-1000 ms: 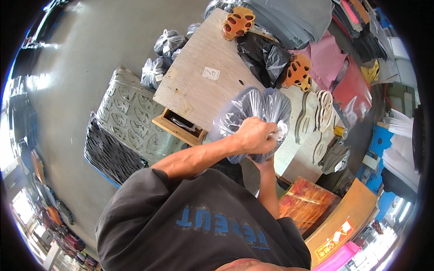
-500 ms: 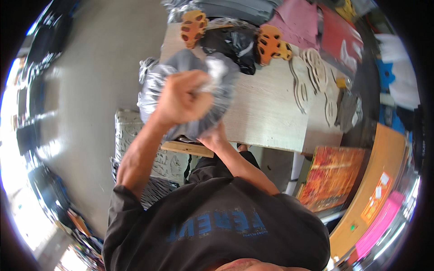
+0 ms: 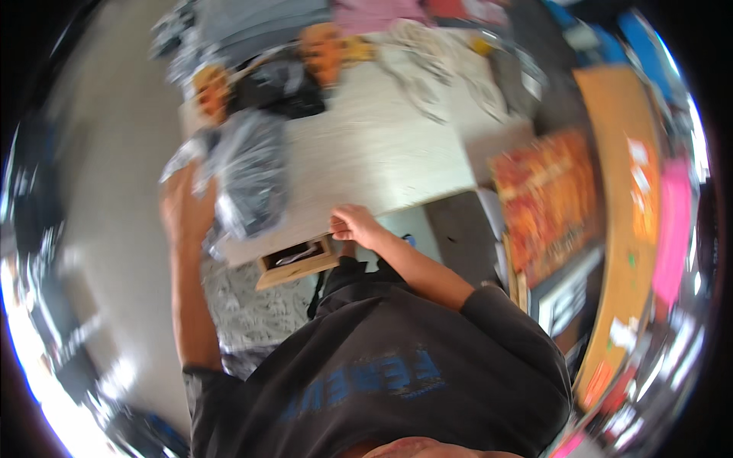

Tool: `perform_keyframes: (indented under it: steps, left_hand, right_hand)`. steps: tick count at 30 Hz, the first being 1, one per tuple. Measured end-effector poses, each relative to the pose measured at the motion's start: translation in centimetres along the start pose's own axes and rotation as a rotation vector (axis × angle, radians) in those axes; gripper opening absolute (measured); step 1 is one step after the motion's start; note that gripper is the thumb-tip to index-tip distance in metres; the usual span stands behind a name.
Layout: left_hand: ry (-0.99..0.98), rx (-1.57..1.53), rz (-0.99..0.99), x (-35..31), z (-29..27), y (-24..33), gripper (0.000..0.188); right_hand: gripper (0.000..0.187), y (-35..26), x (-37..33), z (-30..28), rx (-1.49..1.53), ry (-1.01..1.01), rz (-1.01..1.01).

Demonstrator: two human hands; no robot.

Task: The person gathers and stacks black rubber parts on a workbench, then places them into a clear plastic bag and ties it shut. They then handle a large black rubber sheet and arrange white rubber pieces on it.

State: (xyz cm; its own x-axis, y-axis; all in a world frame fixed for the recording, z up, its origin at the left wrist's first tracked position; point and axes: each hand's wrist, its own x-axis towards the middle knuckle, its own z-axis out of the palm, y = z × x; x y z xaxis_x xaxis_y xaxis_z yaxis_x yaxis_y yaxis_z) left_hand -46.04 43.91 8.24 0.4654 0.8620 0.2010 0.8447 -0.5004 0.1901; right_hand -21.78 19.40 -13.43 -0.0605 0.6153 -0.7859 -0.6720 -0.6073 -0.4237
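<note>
A grey bundle in clear plastic (image 3: 250, 174) lies on the left part of the pale table (image 3: 366, 156). At its left edge is my left hand (image 3: 188, 206), beside a crumpled bit of the plastic; motion smears its fingers, so its grip is unclear. My right hand (image 3: 353, 223) is at the table's front edge with its fingers curled in, apart from the bundle. Whatever those fingers may hold is hidden. Just left of that hand, a small wooden drawer (image 3: 299, 263) stands pulled out under the tabletop, with something pale inside.
Behind the bundle lie a black plastic bag (image 3: 279, 82) and orange pieces with holes (image 3: 321, 53). Pale sole-shaped pieces (image 3: 420, 57) spread farther right. Grey stacked material (image 3: 259, 30) fills the far left. An orange-red patterned panel (image 3: 546, 202) stands right of the table.
The bundle, earlier between both hands with my left fist over it, now lies flat on the table. My left hand has moved to its left side, my right hand away from it. The view has shifted.
</note>
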Motion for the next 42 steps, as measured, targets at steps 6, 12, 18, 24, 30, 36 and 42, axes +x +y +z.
perform_keyframes:
  steps: [6, 12, 18, 24, 30, 36, 42]
  left_hand:
    - [0.164, -0.24, 0.181, -4.3, 0.3, 8.6, 0.049]
    - [-1.099, -1.626, -0.707, -17.9, 14.2, 29.2, 0.05]
    - [-1.715, -2.083, -0.637, -35.3, 13.8, 47.6, 0.068]
    - [-1.909, -1.191, -0.035, -43.0, 8.5, 57.0, 0.054]
    - [-1.535, -0.794, 0.854, -49.2, 8.3, 69.9, 0.039]
    - [-0.82, -0.75, 1.65, -55.7, 11.6, 83.9, 0.042]
    - [-0.52, -0.514, 1.944, -59.8, 16.7, 92.8, 0.05]
  right_hand:
    - [0.034, 5.2, -9.5, -9.9, 0.082, 0.287, -0.13]
    - [0.04, 8.8, -18.5, -9.8, -0.238, 0.839, -0.852]
    - [0.038, 14.3, -32.8, -20.2, -0.775, 0.977, -1.414]
    - [0.027, 26.5, -45.9, -33.4, -0.386, 1.35, -1.023]
    - [0.036, 39.4, -58.5, -44.3, 0.734, 1.498, -0.942]
    - [0.031, 42.9, -64.6, -48.4, 1.099, 1.391, -0.93]
    - [0.034, 41.4, -66.0, -53.3, 1.344, 1.271, -0.996]
